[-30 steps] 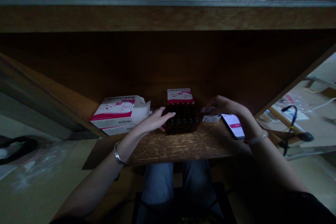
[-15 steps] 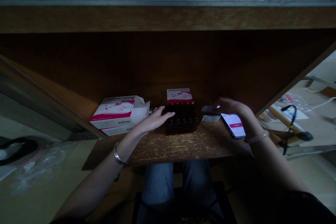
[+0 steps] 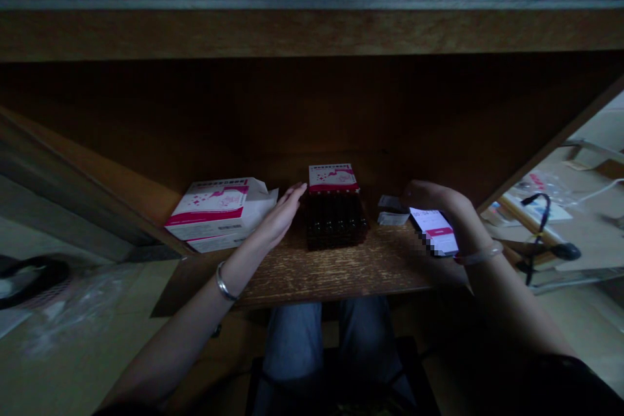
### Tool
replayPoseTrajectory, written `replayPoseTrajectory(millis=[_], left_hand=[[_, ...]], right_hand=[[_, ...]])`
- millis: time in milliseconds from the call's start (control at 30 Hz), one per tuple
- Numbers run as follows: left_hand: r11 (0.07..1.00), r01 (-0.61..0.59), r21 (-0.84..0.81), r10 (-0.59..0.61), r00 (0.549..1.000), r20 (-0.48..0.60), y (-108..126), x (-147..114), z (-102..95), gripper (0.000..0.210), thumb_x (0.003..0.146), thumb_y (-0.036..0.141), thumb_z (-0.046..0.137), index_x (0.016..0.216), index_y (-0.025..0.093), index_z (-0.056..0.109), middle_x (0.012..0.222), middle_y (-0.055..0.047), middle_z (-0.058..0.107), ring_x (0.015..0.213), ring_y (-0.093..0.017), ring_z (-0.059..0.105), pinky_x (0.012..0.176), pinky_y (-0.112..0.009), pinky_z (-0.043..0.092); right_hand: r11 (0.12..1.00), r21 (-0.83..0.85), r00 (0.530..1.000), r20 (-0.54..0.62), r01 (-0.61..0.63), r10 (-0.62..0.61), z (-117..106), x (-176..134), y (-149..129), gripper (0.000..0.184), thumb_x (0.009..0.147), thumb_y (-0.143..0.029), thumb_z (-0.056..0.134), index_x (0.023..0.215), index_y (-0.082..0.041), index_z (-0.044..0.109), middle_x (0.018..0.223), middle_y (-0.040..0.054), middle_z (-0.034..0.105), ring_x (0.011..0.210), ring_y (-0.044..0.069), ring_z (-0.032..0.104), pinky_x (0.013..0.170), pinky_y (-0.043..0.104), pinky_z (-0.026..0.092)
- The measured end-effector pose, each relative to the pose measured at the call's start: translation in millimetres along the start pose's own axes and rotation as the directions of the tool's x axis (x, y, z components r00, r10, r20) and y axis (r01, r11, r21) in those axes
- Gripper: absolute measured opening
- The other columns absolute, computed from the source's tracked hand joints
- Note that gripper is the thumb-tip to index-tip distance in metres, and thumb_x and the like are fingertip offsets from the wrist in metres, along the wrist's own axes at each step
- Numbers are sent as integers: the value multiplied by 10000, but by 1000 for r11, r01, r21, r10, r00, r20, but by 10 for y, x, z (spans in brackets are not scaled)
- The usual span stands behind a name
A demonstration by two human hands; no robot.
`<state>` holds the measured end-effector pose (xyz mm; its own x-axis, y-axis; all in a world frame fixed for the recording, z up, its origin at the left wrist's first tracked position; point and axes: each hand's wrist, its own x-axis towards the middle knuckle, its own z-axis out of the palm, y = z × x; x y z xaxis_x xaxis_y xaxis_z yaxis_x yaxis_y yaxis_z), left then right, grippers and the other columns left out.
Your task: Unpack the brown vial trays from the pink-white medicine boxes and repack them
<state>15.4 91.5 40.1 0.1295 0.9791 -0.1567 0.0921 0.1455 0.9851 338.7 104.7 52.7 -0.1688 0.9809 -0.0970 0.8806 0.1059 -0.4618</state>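
Note:
My left hand (image 3: 285,213) is stretched out, its fingers straight and holding nothing that shows. It lies between a white and pink carton (image 3: 214,208) with raised end flaps and a stack of dark brown glass vials (image 3: 336,218). Behind the vials stands a smaller white and pink box (image 3: 333,177). On the right, my right hand (image 3: 433,198) bends down beside two small silvery packets (image 3: 394,218). Its fingertips are dark and mostly hidden, so any grip is unclear. Below that hand lies a lit phone (image 3: 437,232).
All this stands on a worn wooden shelf (image 3: 302,276) under an upper board (image 3: 292,32). To the left on the floor are clear plastic wrapping (image 3: 78,302) and a dark round basket (image 3: 36,279). A black cable (image 3: 539,227) hangs at a side table on the right.
My left hand has drawn left, away from the vials, and its thumb no longer reaches over them. The packets have shifted slightly right. My right hand has barely moved.

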Motion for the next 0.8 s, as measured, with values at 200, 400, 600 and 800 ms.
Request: replayPoseTrajectory(millis=[200,400,600,800], left_hand=[[999,-18,-26,20,999,43,-144,77,-3,539,950,489,460,1417,222,491,1592,-69,379,1482,-184,318,1221,-352,216],[998,-54,-32,55,998,31,-285,130,7,572,924,507,508,1437,255,485,1607,-39,345,1508,-180,251,1231,-359,171],[994,-72,-80,77,996,55,-241,107,58,536,934,449,486,1421,228,511,1557,-33,434,1480,-173,321,1223,-356,217],[990,-33,-134,48,993,112,-187,65,105,480,929,467,473,1288,192,635,1390,-33,625,1355,-202,505,1180,-350,325]], right_hand=[[997,70,997,-65,-24,29,-23,-89,-146,121,764,-306,690,683,-218,707,680,69,705,793,235,686,702,305,484],[861,494,972,-235,118,2,250,11,-525,406,926,-460,477,1226,-207,579,1311,114,639,1197,233,595,955,315,485],[517,855,995,19,34,-96,581,227,-598,424,943,-493,387,1215,-256,609,1266,56,695,1200,204,621,1060,365,460],[428,903,996,60,-25,-69,627,251,-623,347,920,-391,435,1134,-251,670,1227,29,722,1229,210,595,1079,353,441]])
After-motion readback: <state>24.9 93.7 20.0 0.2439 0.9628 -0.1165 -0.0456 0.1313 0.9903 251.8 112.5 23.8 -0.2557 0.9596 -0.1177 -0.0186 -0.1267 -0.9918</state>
